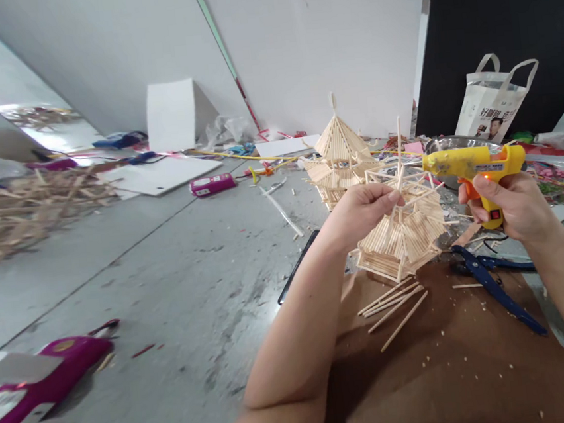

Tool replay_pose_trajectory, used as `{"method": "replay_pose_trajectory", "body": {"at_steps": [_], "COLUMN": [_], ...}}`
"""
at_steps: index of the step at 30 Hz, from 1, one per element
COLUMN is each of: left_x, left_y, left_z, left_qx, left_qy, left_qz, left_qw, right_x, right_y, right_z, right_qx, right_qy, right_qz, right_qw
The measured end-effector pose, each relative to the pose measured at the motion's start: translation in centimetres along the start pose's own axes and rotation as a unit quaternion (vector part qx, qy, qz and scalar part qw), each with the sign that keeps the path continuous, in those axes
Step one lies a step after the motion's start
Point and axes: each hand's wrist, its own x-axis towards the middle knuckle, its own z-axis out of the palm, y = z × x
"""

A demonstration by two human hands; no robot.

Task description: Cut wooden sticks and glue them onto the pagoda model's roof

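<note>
My left hand (369, 210) pinches a thin wooden stick (399, 140) above the roof of a small pavilion model (399, 240) built of such sticks. The stick stands nearly upright; its lower end is partly lost among the model's open framework. In my right hand (515, 202) is a yellow glue gun (474, 163), its nozzle pointing left toward the model and a finger at the orange trigger. Behind stands a second stick pavilion (338, 146) with a pointed roof. Several loose sticks (395, 307) lie on the brown board (443, 382) in front of the model.
Blue-handled pliers (499, 290) lie at the right. A dark phone-like slab (298, 268) is partly behind my left forearm. Purple devices (213, 184) rest on the grey surface, with a pile of wood strips (37, 208) at the left. A white bag (491, 101) and metal bowl stand at back right.
</note>
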Motion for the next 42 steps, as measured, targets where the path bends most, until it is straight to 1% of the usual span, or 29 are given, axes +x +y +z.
{"method": "replay_pose_trajectory", "body": {"at_steps": [9, 26, 31, 38, 42], "left_x": [0.01, 0.17, 0.13, 0.22, 0.27], "left_y": [0.08, -0.25, -0.16, -0.31, -0.51], "left_z": [-0.1, -0.04, -0.12, -0.08, -0.23], "left_qx": [0.001, 0.0, 0.009, -0.003, -0.035], "left_qy": [-0.01, -0.009, -0.014, -0.002, 0.01], "left_qz": [0.002, 0.013, 0.012, 0.013, 0.003], "left_qw": [1.0, 1.0, 1.0, 1.0, 0.999], "right_x": [0.07, 0.01, -0.03, -0.08, -0.12], "right_y": [0.03, 0.08, 0.07, 0.07, 0.55], "right_z": [-0.04, -0.04, -0.04, -0.1, -0.39], "right_qx": [0.002, 0.004, 0.002, -0.004, -0.012], "right_qy": [0.004, 0.015, 0.006, 0.004, 0.002], "right_qz": [0.005, 0.014, 0.016, 0.029, 0.031], "right_qw": [1.0, 1.0, 1.0, 1.0, 0.999]}}
